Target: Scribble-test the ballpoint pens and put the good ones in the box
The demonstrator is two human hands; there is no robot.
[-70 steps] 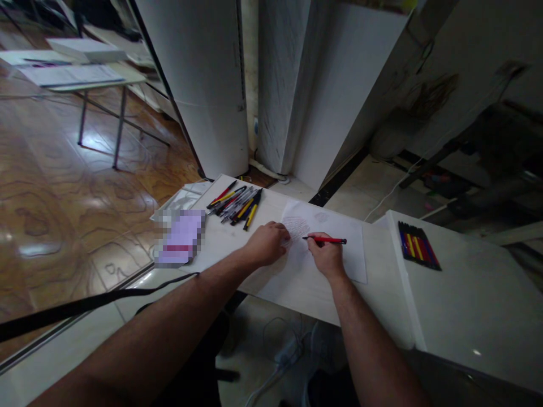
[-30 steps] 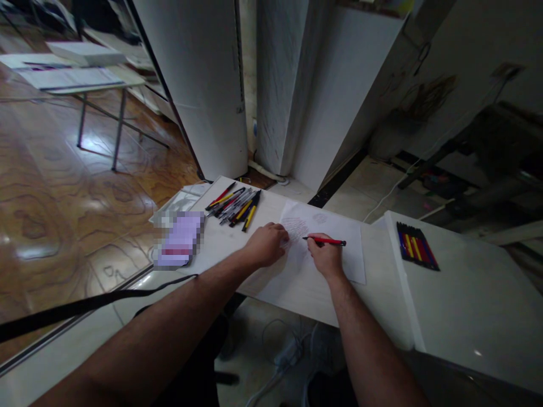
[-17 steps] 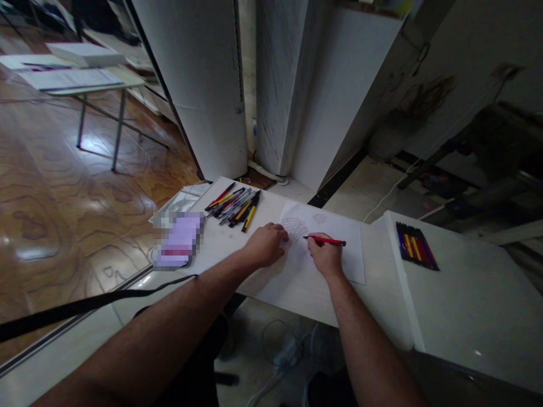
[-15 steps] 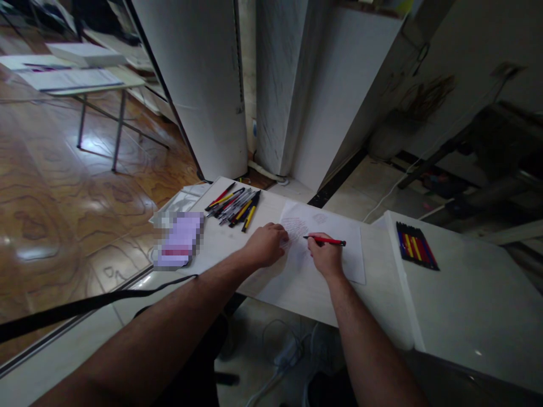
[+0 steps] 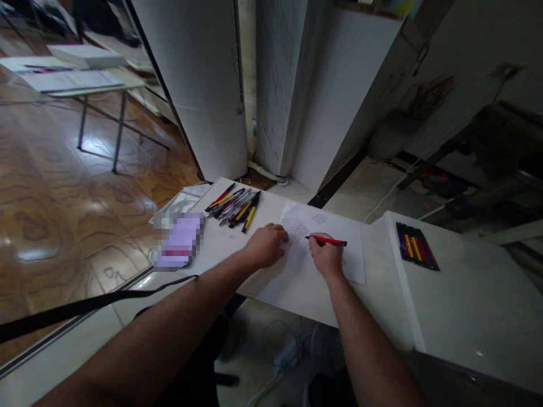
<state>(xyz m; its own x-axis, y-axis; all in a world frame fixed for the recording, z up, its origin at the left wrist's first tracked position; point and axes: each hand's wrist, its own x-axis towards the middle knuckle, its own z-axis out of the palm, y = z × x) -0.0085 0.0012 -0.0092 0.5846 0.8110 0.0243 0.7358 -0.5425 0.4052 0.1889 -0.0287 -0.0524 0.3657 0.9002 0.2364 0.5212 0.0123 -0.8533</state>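
Note:
A white sheet of paper (image 5: 339, 226) lies on a narrow white tabletop (image 5: 220, 237), with red scribbles near its upper left corner. My right hand (image 5: 326, 257) is closed around a red pen (image 5: 328, 241), whose tip touches the paper beside the scribbles. My left hand (image 5: 267, 244) rests on the sheet's left edge with its fingers curled down, pressing the paper; nothing shows inside them.
Several loose pens (image 5: 235, 204) lie in a heap at the tabletop's far left. A blurred purple object (image 5: 178, 240) sits at its left end. Another set of coloured pens (image 5: 416, 246) lies on the white surface (image 5: 466, 305) to the right. Cables (image 5: 280, 356) trail on the floor below.
The red pen's tip has shifted very slightly to the right on the paper. Both hands otherwise stay where they were.

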